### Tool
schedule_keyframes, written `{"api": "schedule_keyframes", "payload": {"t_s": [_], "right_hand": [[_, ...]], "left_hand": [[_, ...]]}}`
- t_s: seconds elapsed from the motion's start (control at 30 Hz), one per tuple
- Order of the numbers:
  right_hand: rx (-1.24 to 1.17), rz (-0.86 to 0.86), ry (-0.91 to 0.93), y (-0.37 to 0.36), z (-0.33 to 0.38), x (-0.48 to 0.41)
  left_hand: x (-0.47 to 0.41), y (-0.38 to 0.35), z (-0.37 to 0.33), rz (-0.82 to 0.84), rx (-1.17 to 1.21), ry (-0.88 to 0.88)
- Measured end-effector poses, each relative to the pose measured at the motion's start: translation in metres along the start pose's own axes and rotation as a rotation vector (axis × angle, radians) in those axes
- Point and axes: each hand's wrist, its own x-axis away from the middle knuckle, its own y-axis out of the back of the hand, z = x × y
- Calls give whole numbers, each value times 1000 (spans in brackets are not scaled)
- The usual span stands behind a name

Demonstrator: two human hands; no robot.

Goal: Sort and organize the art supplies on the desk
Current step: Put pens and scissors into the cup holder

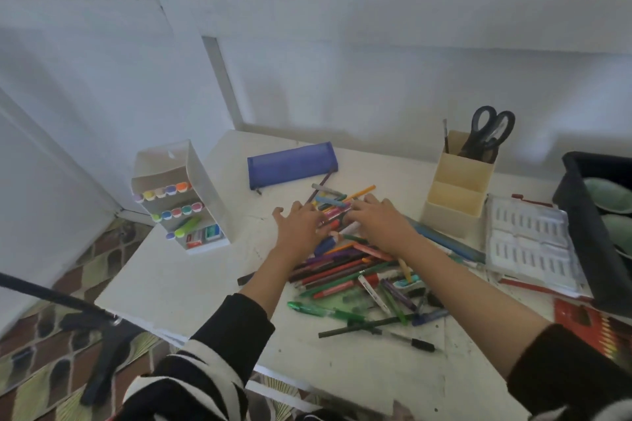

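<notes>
While the left hand (301, 225) and right hand (379, 220) lay flat on the pile (349, 270) mid-way across the surface (205, 284), fingers (371, 199) spread and gripping nothing, a careless sweep could have rolled loose pens (376, 332) off the near edge.

A black bin (581, 232) holding green bowls (607, 195) sat far right; a black stand (106, 352) stood on the patterned floor (34, 383).
</notes>
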Motion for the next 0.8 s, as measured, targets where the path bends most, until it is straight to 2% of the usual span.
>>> {"api": "schedule_keyframes", "payload": {"t_s": [0.27,0.37,0.47,0.67,0.8], "right_hand": [[218,108,37,-14,1,-29],[286,111,67,-13,-3,-32],[293,106,12,-11,-6,-29],[355,-58,-46,-8,-8,-21],[346,-139,-31,-6,-6,-18]], "left_hand": [[-33,18,-10,190,-67,-69],[-39,20,-10,236,-12,-68],[-40,21,-6,286,110,-73],[-41,22,13,149,373,-7],[-44,24,22,87,656,-55]]}}
